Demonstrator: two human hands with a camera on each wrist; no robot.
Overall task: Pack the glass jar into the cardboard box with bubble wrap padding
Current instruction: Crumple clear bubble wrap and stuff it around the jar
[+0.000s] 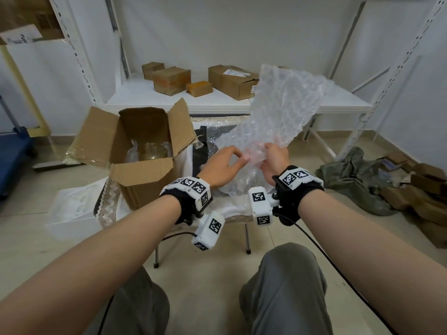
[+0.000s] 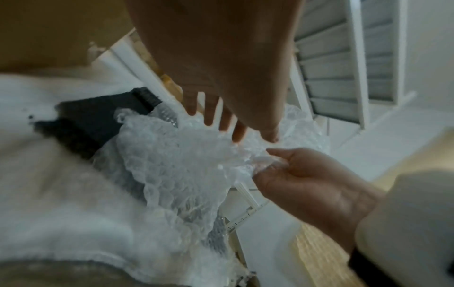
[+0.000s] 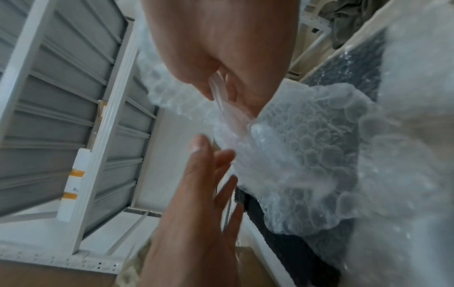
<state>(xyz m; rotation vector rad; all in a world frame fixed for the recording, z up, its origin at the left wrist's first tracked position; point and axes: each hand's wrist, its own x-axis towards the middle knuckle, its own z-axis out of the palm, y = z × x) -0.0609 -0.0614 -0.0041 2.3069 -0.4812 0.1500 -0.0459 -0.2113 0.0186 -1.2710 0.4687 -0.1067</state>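
The open cardboard box (image 1: pixel 142 182) stands on the left of a small table, flaps up. Inside it sits the glass jar (image 1: pixel 153 152), with clear wrap beside it. A big sheet of bubble wrap (image 1: pixel 285 102) stands up over the right of the table. My right hand (image 1: pixel 275 158) pinches its bunched lower end; in the right wrist view the right hand (image 3: pixel 228 91) has thumb and fingers closed on the bubble wrap (image 3: pixel 307 145). My left hand (image 1: pixel 225 163) is just left of that grip. Its fingers (image 2: pixel 213 116) are straight and spread, at the bubble wrap (image 2: pixel 176 165).
The table carries a white cloth (image 1: pixel 232 209), a black cloth (image 1: pixel 200 151) and more bubble wrap (image 1: pixel 219 134). A white shelf (image 1: pixel 145 97) behind holds several cardboard boxes. A white tray (image 1: pixel 70 211) lies on the floor left; a green cloth (image 1: pixel 355 175) and brown boxes lie right.
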